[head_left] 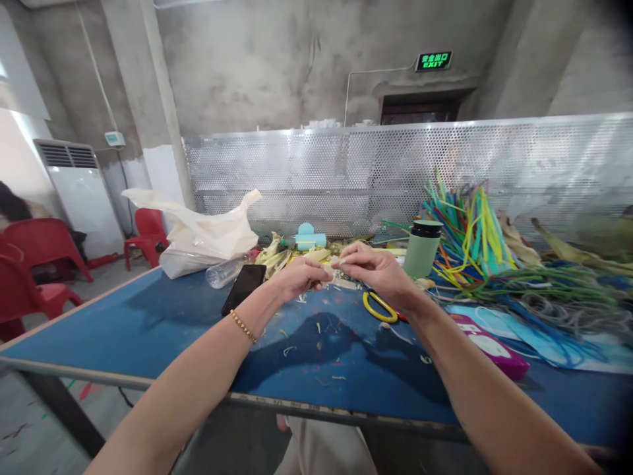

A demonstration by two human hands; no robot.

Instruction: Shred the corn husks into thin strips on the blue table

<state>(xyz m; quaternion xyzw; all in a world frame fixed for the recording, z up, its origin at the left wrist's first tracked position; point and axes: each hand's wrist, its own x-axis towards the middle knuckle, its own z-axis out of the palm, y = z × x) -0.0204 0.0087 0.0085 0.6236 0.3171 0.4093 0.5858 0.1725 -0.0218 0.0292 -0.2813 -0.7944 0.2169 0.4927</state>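
Note:
Over the middle of the blue table (198,359), my left hand (301,276) and my right hand (368,267) nearly meet, fingers pinched. Between the fingertips is a small pale piece (332,268) that looks like corn husk; its exact shape is too small to make out. Yellow-handled scissors (380,309) lie just below my right hand, partly covered by it. Pale husk scraps (274,257) lie beyond my left hand. A black phone (244,289) rests near my left wrist, beside a clear plastic bottle (222,274).
A white plastic bag (208,231) stands at the back left. On the right are a green flask (422,251), colourful pipe cleaners (475,231), a purple packet (494,349) and blue masks (539,336). A perforated metal screen (306,171) rises behind; red chairs (47,247) stand left.

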